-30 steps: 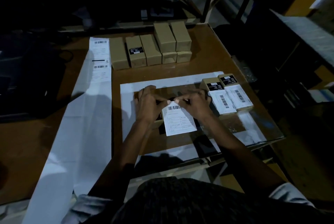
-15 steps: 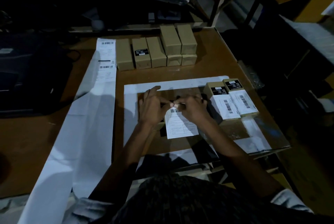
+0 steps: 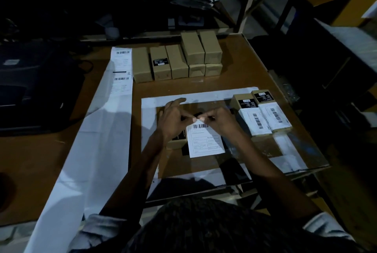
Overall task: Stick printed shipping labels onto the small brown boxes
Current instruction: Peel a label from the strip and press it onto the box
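Left hand [image 3: 173, 119] thumb and forefinger pinching label [image 3: 205, 141] top edge, other fingers spread, right hand [image 3: 221, 120] curled, pinching same edge, box [image 3: 175, 143] beneath label

I pinch the top edge of a white shipping label [image 3: 206, 140], barcode uppermost, over a small brown box [image 3: 177, 144] lying near the tabletop's front edge. Two labelled boxes [image 3: 263, 113] lie side by side toward the right edge. Unlabelled brown boxes [image 3: 177, 61] sit grouped at the back edge.
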Motion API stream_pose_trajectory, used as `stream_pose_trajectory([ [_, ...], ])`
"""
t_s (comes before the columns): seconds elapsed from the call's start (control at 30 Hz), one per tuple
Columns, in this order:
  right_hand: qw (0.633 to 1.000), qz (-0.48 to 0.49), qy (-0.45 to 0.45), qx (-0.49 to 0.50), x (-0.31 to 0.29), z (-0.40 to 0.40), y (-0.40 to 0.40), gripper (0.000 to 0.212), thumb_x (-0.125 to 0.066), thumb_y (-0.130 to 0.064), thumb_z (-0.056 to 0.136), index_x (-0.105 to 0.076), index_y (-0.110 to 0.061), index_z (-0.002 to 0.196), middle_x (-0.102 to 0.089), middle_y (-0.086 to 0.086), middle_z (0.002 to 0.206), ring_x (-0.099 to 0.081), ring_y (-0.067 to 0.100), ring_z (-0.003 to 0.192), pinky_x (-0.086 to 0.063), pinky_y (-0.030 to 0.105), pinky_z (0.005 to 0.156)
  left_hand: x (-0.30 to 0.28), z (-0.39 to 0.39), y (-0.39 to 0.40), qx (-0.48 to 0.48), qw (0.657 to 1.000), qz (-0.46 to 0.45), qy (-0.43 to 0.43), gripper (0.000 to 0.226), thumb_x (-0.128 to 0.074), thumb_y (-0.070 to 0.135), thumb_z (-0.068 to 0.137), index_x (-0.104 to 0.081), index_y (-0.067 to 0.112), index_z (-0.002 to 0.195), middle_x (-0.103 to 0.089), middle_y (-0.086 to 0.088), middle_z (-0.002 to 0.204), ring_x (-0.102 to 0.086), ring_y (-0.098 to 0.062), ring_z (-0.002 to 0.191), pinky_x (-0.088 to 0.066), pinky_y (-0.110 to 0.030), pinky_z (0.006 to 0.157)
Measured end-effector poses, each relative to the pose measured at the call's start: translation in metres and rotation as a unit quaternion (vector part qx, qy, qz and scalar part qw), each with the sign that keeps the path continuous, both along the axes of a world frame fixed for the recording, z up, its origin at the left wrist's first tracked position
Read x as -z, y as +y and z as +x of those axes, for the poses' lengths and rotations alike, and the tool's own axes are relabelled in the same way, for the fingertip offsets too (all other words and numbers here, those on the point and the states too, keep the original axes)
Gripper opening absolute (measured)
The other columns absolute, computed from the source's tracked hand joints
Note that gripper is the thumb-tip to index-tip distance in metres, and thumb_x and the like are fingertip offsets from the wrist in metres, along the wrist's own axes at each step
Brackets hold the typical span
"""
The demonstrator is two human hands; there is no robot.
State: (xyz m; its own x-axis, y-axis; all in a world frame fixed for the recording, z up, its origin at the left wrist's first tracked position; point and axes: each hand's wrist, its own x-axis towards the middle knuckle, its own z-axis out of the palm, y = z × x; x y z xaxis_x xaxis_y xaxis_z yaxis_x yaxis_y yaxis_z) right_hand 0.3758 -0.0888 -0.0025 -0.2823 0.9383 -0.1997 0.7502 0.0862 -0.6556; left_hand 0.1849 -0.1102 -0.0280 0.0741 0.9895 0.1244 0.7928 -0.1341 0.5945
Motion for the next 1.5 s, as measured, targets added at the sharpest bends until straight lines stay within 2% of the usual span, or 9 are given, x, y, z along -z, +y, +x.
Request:
stream_pose_trajectory([
  [0.13,0.992,0.012,-0.126,-0.001,-0.007,0.016,0.011,0.043,-0.067,-0.069,0.080,-0.081,-0.029,0.091,-0.076,-0.005,0.092,-0.067,0.016,0.090,-0.050,0.031,0.076,-0.008,-0.003,-0.004,-0.034,0.995,-0.015,0.091,0.026,-0.070,0.055,0.083,-0.080,0.032,0.090,-0.049,0.001,0.149,-0.032,-0.027,0.141,-0.029,-0.057,0.110],
  [0.23,0.976,0.024,-0.214,0.019,-0.013,0.014,0.017,0.078,-0.057,-0.091,0.061,-0.079,-0.023,0.091,-0.073,0.003,0.105,-0.059,0.026,0.112,-0.049,0.042,0.092,-0.019,-0.004,-0.006,-0.053,0.989,-0.028,0.137,0.043,-0.065,0.068,0.080,-0.080,0.029,0.089,-0.045,0.000,0.152,-0.030,-0.029,0.141,-0.027,-0.054,0.108],
  [0.4,0.996,0.075,-0.024,-0.047,-0.015,0.002,0.001,0.034,-0.079,-0.023,0.086,-0.074,-0.019,0.119,-0.072,0.004,0.122,-0.065,0.022,0.112,-0.051,0.033,0.096,-0.022,0.002,-0.012,-0.034,0.992,0.002,0.122,0.034,-0.070,0.055,0.084,-0.073,0.038,0.113,-0.039,-0.003,0.155,-0.029,-0.029,0.142,-0.027,-0.053,0.110],
  [0.6,0.986,0.034,0.158,-0.049,0.000,0.034,-0.037,0.089,-0.075,-0.020,0.089,-0.019,-0.024,0.159,-0.040,-0.001,0.157,-0.040,0.011,0.142,-0.041,0.030,0.108,0.000,0.002,-0.042,0.006,1.000,0.002,0.001,0.061,-0.060,0.060,0.085,-0.054,0.031,0.139,-0.057,0.002,0.139,-0.052,-0.022,0.127,-0.041,-0.047,0.103],
  [0.67,0.990,0.014,0.128,-0.062,0.006,0.042,-0.045,0.102,-0.077,-0.039,0.086,-0.008,-0.030,0.160,-0.032,-0.004,0.162,-0.031,0.013,0.147,-0.037,0.036,0.114,0.007,0.001,-0.049,0.019,1.000,-0.009,0.017,0.063,-0.056,0.065,0.084,-0.056,0.031,0.137,-0.061,0.004,0.134,-0.057,-0.021,0.121,-0.036,-0.037,0.096],
  [0.83,0.996,0.036,0.039,-0.067,0.017,0.044,-0.049,0.096,-0.075,-0.054,0.081,-0.025,-0.025,0.158,-0.037,0.002,0.159,-0.032,0.023,0.147,-0.035,0.042,0.117,0.012,-0.002,-0.051,0.045,0.998,0.010,0.041,0.076,-0.064,0.072,0.076,-0.057,0.027,0.138,-0.056,0.005,0.143,-0.051,-0.018,0.128,-0.027,-0.034,0.098],
  [1.07,0.991,0.098,-0.041,-0.086,0.010,0.041,-0.042,0.079,-0.068,-0.052,0.089,-0.036,-0.021,0.154,-0.041,0.008,0.156,-0.035,0.026,0.144,-0.032,0.029,0.106,0.013,-0.001,-0.050,0.024,0.999,0.007,0.028,0.071,-0.063,0.069,0.079,-0.061,0.025,0.135,-0.056,0.007,0.143,-0.052,-0.017,0.127,-0.028,-0.035,0.102],
  [1.27,0.966,0.174,-0.144,-0.124,0.001,0.043,-0.036,0.086,-0.077,-0.050,0.080,-0.043,-0.015,0.151,-0.044,0.010,0.155,-0.040,0.030,0.140,-0.034,0.035,0.113,0.012,0.001,-0.054,0.033,0.997,0.046,0.056,0.069,-0.072,0.061,0.078,-0.064,0.017,0.132,-0.058,0.002,0.141,-0.054,-0.021,0.126,-0.033,-0.038,0.102],
  [1.5,0.977,0.120,-0.112,-0.133,0.007,0.048,-0.030,0.093,-0.085,-0.038,0.075,-0.039,-0.017,0.153,-0.036,0.001,0.160,-0.033,0.021,0.146,-0.021,0.022,0.114,0.015,-0.002,-0.055,0.055,0.993,0.076,0.075,0.071,-0.066,0.058,0.078,-0.063,0.012,0.132,-0.057,-0.005,0.141,-0.056,-0.028,0.128,-0.040,-0.048,0.106],
])
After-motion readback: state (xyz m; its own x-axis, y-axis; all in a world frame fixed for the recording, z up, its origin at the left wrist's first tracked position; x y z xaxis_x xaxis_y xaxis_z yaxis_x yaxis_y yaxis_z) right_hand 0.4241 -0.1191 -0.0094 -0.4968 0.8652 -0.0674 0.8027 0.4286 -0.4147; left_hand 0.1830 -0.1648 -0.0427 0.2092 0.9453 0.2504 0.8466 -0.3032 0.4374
